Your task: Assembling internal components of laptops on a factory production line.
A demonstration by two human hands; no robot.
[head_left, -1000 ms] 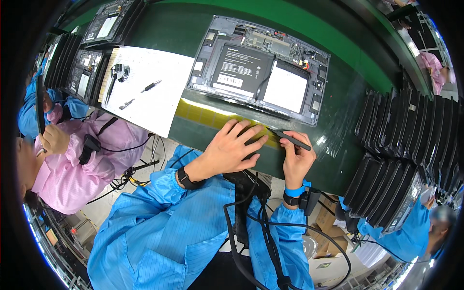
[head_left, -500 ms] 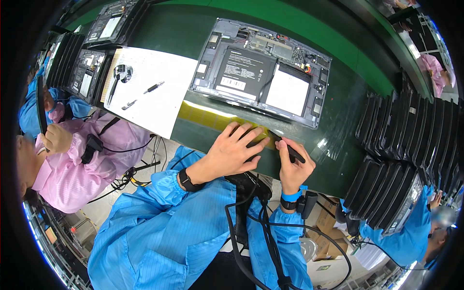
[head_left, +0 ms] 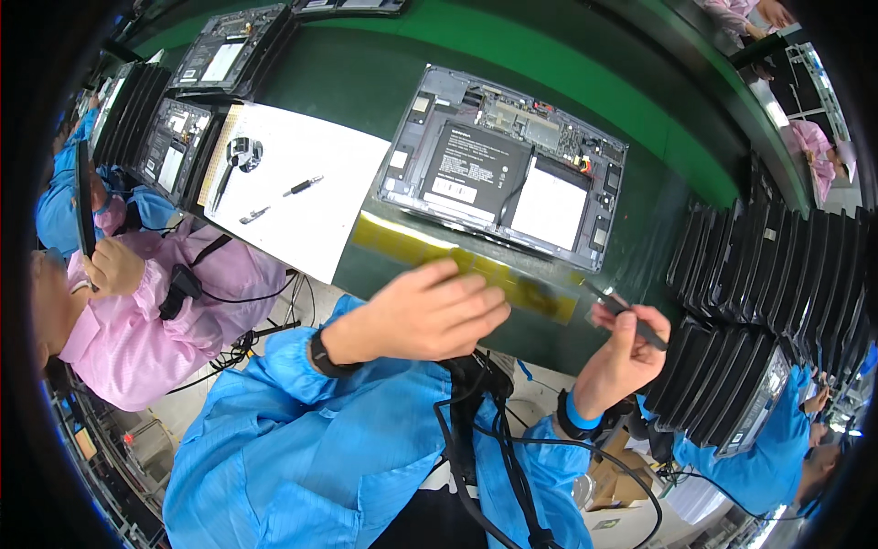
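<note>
Over the front edge of the green table, my left hand (head_left: 425, 313) hovers palm down with its fingers apart and loosely bent. Its thumb tip is hidden, and nothing shows in it. Farther right, my right hand (head_left: 631, 343) pinches black tweezers (head_left: 631, 320), their tip pointing up and left. A strip of yellow film (head_left: 540, 295) lies flat along the table's near side, beyond my left hand. Behind the strip rests an opened tablet-like device (head_left: 434, 87) with bare circuit boards, a black battery (head_left: 476, 165) and a white panel (head_left: 551, 209).
White paper (head_left: 311, 229) at left bears a pen (head_left: 304, 186) and a roll of tape (head_left: 244, 154). More opened devices (head_left: 224, 55) are stacked at far left. Black trays (head_left: 732, 366) stand in stacks at right. Co-workers sit on both sides; cables (head_left: 498, 421) hang before me.
My right hand has moved right with the tweezers, away from the yellow film. My left hand has come off the strip toward me. The view has shifted slightly.
</note>
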